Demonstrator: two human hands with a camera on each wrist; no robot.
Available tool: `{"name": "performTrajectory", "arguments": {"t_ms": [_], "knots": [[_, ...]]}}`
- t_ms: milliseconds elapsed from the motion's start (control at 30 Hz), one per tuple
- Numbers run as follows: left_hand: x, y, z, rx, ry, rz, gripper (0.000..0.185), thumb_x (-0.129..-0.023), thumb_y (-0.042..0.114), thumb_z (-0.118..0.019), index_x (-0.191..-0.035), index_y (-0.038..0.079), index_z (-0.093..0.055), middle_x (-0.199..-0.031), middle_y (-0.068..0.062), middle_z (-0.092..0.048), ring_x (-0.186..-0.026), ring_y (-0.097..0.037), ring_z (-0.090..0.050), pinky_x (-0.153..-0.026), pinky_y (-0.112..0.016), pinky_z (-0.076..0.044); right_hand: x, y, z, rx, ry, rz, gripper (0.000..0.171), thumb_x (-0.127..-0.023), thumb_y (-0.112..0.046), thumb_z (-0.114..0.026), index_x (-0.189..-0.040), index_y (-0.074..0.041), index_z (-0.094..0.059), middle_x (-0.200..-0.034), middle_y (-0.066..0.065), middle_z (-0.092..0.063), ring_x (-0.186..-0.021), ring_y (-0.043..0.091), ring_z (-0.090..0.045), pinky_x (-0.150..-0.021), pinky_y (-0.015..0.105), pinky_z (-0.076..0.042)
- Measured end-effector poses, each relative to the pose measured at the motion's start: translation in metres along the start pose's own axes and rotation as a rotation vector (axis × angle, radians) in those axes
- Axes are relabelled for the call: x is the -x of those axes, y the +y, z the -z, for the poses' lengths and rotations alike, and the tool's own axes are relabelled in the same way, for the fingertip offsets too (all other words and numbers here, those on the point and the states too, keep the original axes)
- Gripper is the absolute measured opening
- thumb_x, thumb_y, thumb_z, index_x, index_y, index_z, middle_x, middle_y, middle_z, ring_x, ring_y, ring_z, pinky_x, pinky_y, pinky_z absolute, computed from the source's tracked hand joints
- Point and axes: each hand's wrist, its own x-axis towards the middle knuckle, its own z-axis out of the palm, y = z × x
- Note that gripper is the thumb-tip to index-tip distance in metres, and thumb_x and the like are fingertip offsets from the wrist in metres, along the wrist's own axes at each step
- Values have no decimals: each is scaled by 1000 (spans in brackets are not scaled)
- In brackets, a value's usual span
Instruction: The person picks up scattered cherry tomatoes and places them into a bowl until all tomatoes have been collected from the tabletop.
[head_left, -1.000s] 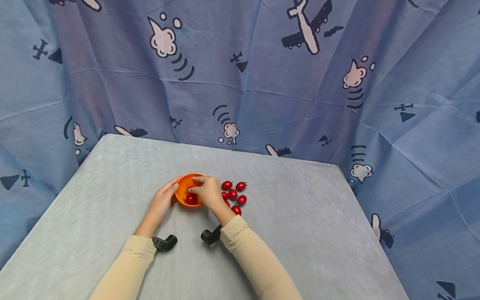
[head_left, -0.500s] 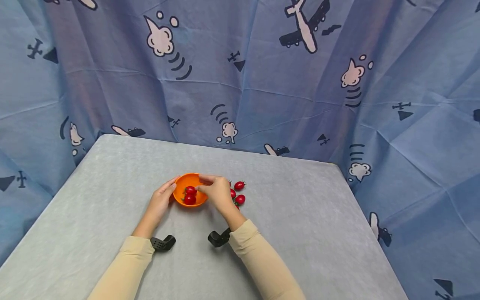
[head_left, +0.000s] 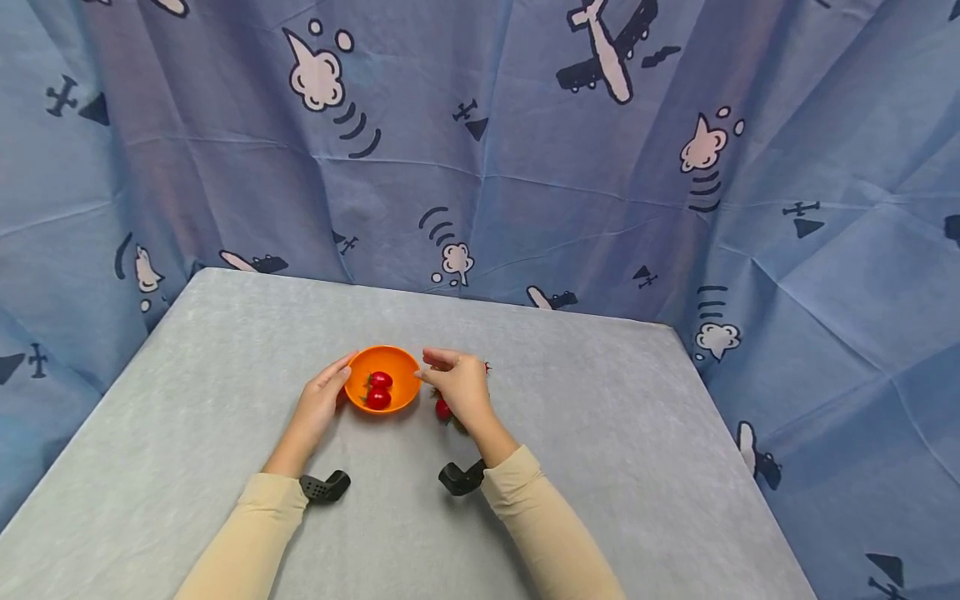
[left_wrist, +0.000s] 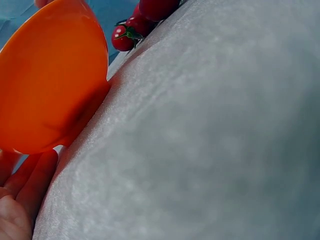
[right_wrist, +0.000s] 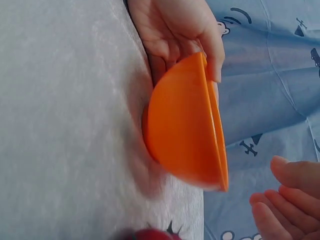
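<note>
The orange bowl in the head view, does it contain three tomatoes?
No, the orange bowl holds only two red tomatoes.

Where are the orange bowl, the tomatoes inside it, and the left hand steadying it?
orange bowl (head_left: 402, 377): head view, bare inner wall on the right.
tomatoes in the bowl (head_left: 378, 399): head view, skin of the nearer tomato.
left hand (head_left: 321, 402): head view, back of the hand.

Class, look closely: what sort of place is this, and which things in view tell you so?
Probably a makeshift recording booth, not a kitchen: a blue aeroplane-print cloth hangs behind a grey-covered table, which holds only an orange bowl and cherry tomatoes.
</note>
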Motion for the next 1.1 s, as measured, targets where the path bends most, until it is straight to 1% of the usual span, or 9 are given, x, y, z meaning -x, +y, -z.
{"name": "performTrajectory", "arguments": {"t_ms": [67, 167, 300, 433, 567, 700, 767, 967, 1100], "knots": [[0, 0, 0, 5, -2, -1, 48, -108, 26, -40, -153, 9, -39, -161, -5, -36, -148, -17, -33, -122, -34, -29, 0, 3, 4, 1, 4, -3, 33, -83, -9, -78, -115, -4, -75, -112, 13, -75, -105, 25, -72, -85, 30, -61], [0, -1, 0, 3, -3, -5, 48, -108, 27, -40, -153, 9, -39, -161, -5, -36, -148, -18, -33, -122, -34, -28, 0, 9, 10, -5, 1, 1, 35, -84, -9, -77, -118, -3, -73, -114, 15, -74, -108, 25, -71, -90, 33, -60], [0, -1, 1, 6, -5, -3, 48, -108, 27, -40, -153, 9, -39, -161, -5, -36, -148, -17, -33, -122, -34, -28, 1, 15, 18, -32, 9, -25, 38, -84, -10, -78, -120, -1, -71, -115, 17, -73, -104, 26, -72, -89, 32, -60], [0, -2, 1, 7, -5, -4, 48, -108, 27, -40, -153, 9, -39, -161, -4, -37, -148, -16, -33, -121, -33, -29, 1, 20, 24, -23, 42, -56, 39, -84, -12, -79, -120, -2, -71, -115, 15, -74, -107, 26, -71, -92, 33, -59], [0, -2, 0, 3, -2, -8, 48, -108, 27, -40, -153, 9, -40, -160, -5, -37, -147, -17, -34, -119, -27, -33, 2, 24, 30, 7, 65, -72, 37, -84, -11, -79, -120, -3, -72, -116, 13, -74, -111, 26, -69, -93, 34, -59], [0, -2, 0, 3, 0, -13, 48, -108, 27, -40, -152, 8, -40, -160, -6, -37, -147, -18, -35, -114, -18, -37, 2, 27, 36, -2, 76, -74, 37, -84, -10, -79, -119, -1, -72, -117, 14, -73, -112, 27, -69, -93, 36, -59], [1, -1, 0, 8, 3, -14, 48, -108, 26, -40, -152, 8, -40, -160, -6, -38, -147, -19, -35, -113, -17, -38, 2, 29, 38, -9, 79, -71, 37, -84, -9, -78, -119, -1, -72, -118, 15, -73, -112, 27, -69, -92, 35, -59], [1, 0, -1, 10, 5, -16, 48, -108, 26, -40, -153, 7, -39, -160, -7, -37, -148, -19, -34, -115, -20, -37, 3, 35, 46, -40, 84, -83, 38, -83, -8, -78, -120, 0, -71, -117, 15, -73, -112, 27, -69, -93, 36, -59], [2, 0, -1, 16, 5, -16, 48, -108, 26, -40, -152, 8, -39, -160, -6, -37, -148, -19, -34, -113, -17, -38, 5, 40, 51, -33, 94, -92, 39, -84, -7, -78, -121, 0, -70, -117, 15, -73, -112, 26, -69, -94, 36, -58]]}}
